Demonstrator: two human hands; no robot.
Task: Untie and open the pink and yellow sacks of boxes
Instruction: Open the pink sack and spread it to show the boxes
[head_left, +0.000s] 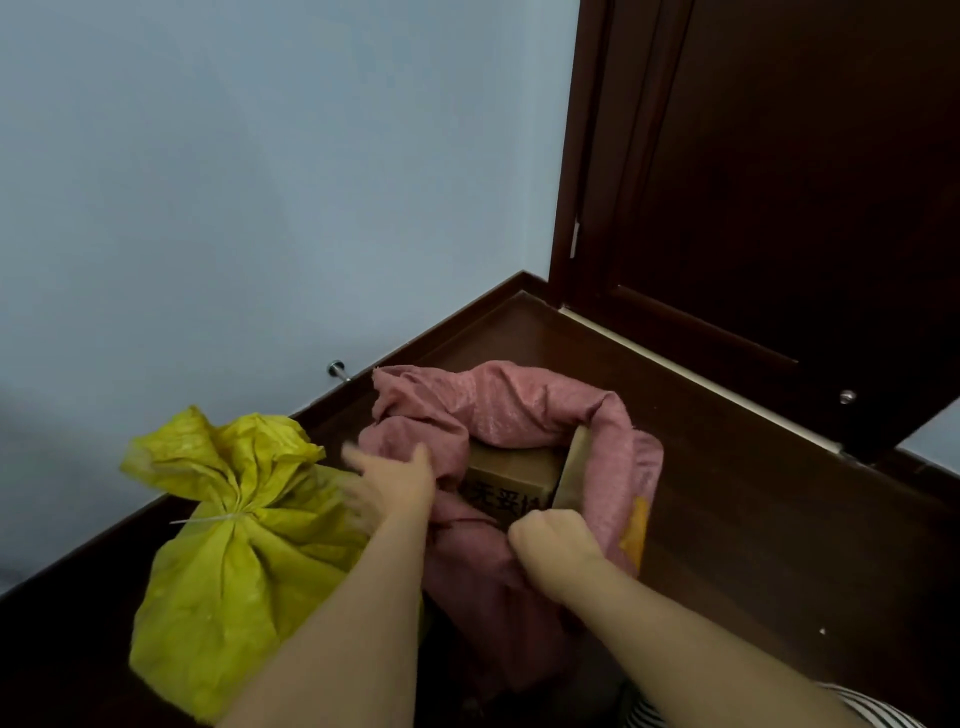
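Observation:
The pink sack (519, 410) stands on the dark floor with its mouth spread wide. Inside it a brown cardboard box (511, 475) with black print shows. My right hand (553, 538) is closed on the near rim of the pink sack. My left hand (395, 486) is blurred, fingers apart, at the pink sack's left rim, between the two sacks. The yellow sack (228, 571) sits to the left, its neck bunched and bound with a pale tie (218, 518).
A pale blue wall (260, 182) with a dark skirting board runs behind the sacks. A metal door stop (337, 370) sticks out low on the wall. A dark wooden door (779, 208) stands at the right. An orange patch (636, 530) shows at the pink sack's right.

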